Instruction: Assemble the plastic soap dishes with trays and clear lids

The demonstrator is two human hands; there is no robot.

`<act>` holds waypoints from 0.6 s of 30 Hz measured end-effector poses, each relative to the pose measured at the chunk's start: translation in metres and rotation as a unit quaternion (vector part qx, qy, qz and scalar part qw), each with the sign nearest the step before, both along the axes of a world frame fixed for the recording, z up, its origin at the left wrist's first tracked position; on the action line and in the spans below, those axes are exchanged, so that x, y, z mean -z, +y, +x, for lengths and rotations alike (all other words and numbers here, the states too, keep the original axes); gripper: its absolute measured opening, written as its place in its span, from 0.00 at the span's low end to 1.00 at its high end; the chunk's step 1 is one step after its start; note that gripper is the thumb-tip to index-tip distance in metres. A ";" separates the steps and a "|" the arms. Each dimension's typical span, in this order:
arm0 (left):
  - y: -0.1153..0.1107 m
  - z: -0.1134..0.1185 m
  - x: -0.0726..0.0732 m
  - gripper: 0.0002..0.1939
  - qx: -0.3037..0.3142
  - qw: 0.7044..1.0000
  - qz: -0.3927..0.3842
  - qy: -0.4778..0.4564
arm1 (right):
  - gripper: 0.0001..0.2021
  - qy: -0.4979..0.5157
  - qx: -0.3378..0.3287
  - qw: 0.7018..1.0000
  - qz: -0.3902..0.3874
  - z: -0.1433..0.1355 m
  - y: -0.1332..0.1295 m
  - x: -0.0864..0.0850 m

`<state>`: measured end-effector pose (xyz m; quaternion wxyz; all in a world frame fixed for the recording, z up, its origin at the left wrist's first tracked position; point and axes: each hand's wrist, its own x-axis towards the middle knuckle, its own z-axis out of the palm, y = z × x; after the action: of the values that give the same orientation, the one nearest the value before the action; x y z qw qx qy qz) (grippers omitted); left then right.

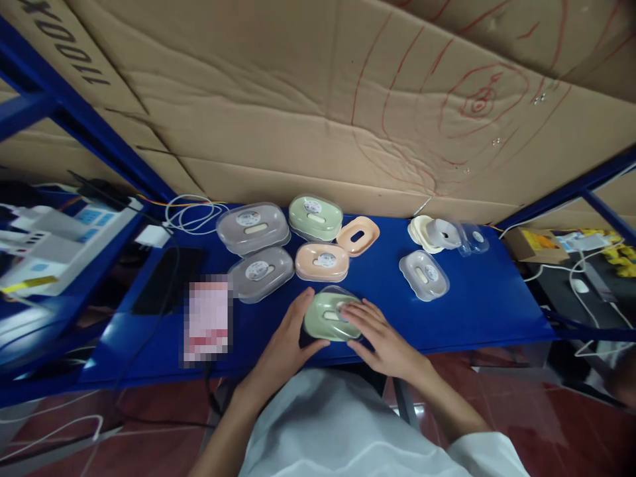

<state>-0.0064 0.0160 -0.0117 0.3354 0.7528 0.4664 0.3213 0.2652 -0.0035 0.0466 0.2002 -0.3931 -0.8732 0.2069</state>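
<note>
A green soap box with a clear lid and a round label lies at the front edge of the blue table, between my hands. My left hand grips its left end, with the thumb along the near side and the fingers at the far side. Over the right end curls my right hand, its fingers resting on the lid and partly hiding the label. Just beyond sits a peach soap box with a clear lid. A lidded grey soap box is to its left.
Farther back are a larger grey box, another green box and a loose peach piece. On the right lie a small grey box, cream parts and clear lids. A cardboard wall closes the back.
</note>
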 end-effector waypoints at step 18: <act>-0.011 -0.019 -0.001 0.51 0.030 0.991 0.104 0.085 | 0.23 -0.126 -0.164 0.961 0.184 -0.001 0.018 0.031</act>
<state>-0.0254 0.0046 -0.0106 0.2243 0.8217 0.4346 0.2927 0.2645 0.0143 0.0151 0.1204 -0.2234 -0.9670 0.0214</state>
